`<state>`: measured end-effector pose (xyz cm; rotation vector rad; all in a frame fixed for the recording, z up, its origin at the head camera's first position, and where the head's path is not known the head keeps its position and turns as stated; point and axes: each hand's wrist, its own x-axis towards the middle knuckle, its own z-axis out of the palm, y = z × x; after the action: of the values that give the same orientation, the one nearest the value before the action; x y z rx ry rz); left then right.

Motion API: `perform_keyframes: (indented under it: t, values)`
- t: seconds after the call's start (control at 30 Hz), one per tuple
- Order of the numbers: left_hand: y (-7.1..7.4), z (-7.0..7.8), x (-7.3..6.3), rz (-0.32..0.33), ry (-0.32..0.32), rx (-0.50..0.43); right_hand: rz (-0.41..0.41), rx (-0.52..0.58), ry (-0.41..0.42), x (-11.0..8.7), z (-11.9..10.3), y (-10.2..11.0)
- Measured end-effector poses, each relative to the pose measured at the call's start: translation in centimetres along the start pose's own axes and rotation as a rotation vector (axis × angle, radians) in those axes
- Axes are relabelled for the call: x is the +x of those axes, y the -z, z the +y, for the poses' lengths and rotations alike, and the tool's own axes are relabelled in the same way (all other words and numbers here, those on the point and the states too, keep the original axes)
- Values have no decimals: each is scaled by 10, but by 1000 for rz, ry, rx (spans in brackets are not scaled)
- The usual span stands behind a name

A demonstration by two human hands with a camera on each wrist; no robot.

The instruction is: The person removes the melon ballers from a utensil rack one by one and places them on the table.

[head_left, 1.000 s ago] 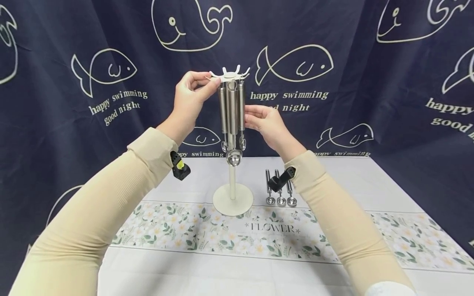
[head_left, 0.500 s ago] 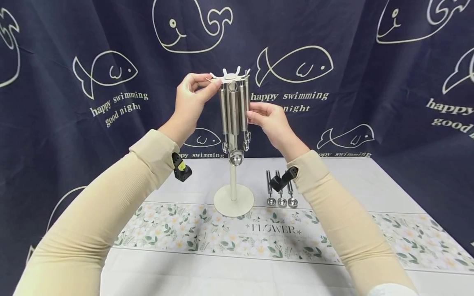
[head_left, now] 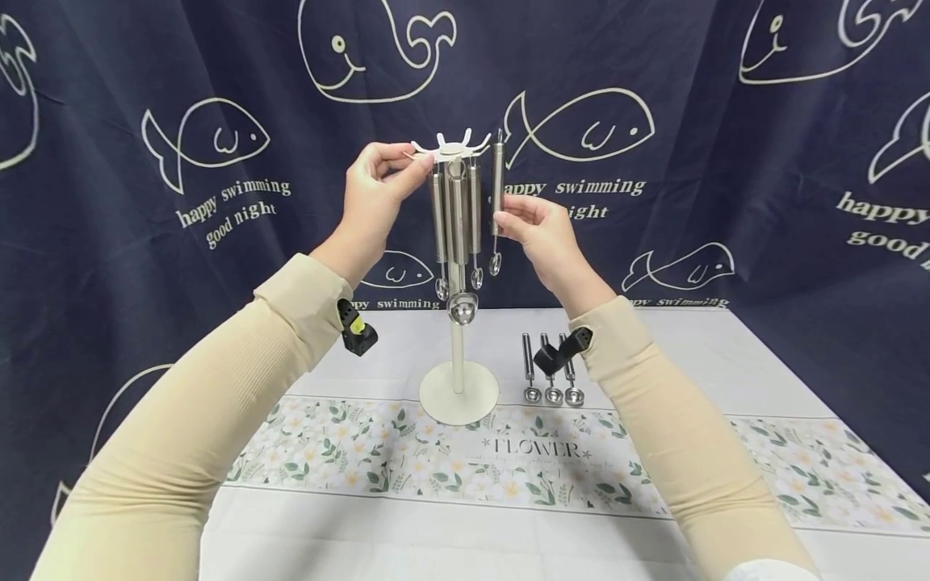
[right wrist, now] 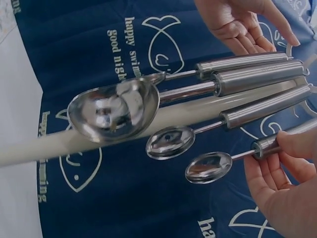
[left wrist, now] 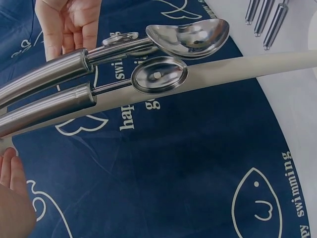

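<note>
A cream-white rotating utensil stand (head_left: 458, 395) has upturned hooks at its top. My left hand (head_left: 381, 190) pinches one hook on the left side between thumb and fingers. In my right hand (head_left: 541, 238) is a small steel melon baller (head_left: 497, 181), gripped by its handle and held upright, apart from the hooks on the right. Its oval bowl (right wrist: 209, 167) shows a small hole in the right wrist view. Hanging from the stand are a large ice cream scoop (head_left: 462, 308) at the front and two smaller melon ballers (head_left: 475, 242) beside it.
Several steel scoops (head_left: 553, 395) lie in a row on the white table (head_left: 349, 524), right of the stand's base and partly behind the right wrist camera. A floral runner (head_left: 327, 448) crosses the table. A navy curtain with fish drawings (head_left: 697, 161) hangs behind.
My right hand has moved to the right, bringing the melon baller out from behind the hanging tools and away from the hooks. My left hand keeps its place on the stand.
</note>
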<state>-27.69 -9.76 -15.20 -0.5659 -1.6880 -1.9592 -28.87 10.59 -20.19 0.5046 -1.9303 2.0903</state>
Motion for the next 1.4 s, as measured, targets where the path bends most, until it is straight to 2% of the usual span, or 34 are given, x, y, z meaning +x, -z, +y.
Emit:
perform_keyframes:
  t: [0.2, 0.43, 1.4]
  values:
    - [0, 1, 1, -1, -4, -3, 16, -20, 27, -2, 1, 5]
    - [0, -1, 1, 5, 5, -10, 27, -84, 7, -6, 7, 15]
    - [-1, -1, 1, 13, 2, -31, 83, -231, -61, -16, 34, 49]
